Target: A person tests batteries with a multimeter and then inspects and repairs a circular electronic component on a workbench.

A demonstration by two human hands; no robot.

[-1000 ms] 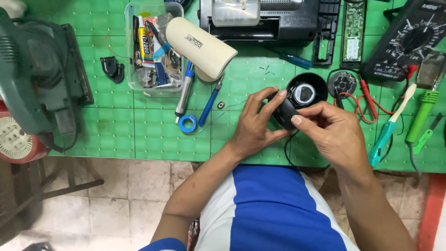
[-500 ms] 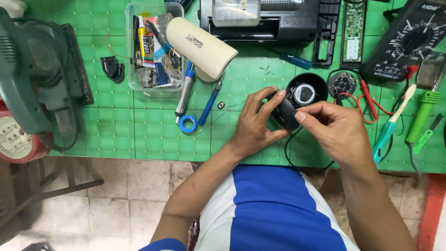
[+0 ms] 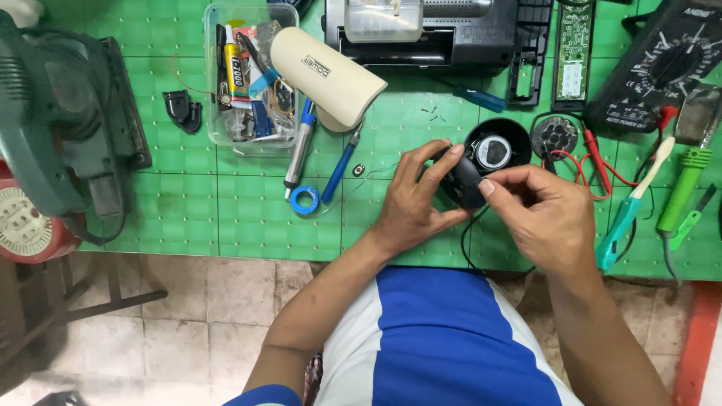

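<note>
a: starting nearest the person, where did the hands sit against the black part?

b: the black part lay between them. the left hand cupped it from the left, fingers curled round its upper edge and thumb underneath. the right hand came in from the right, thumb and forefinger pressed together on the part's near-right edge, pinching it or something small there; i couldn't tell which.

a: so which hand was nearer it?

b: both touched it. the left carried it, the right only met it at the fingertips.

a: how did its long axis run?

b: slanted, from upper left to lower right of the part's middle, so the lower end pointed toward the right hand's pinch. a thin black wire dropped from below the part toward the person.

a: and beyond it?

b: just behind the part, touching or nearly so, sat a round black cup with a pale disc inside. right of that, a small round board and red leads. left of the part, a blue screwdriver and a blue ring, all on the green mat.
</note>
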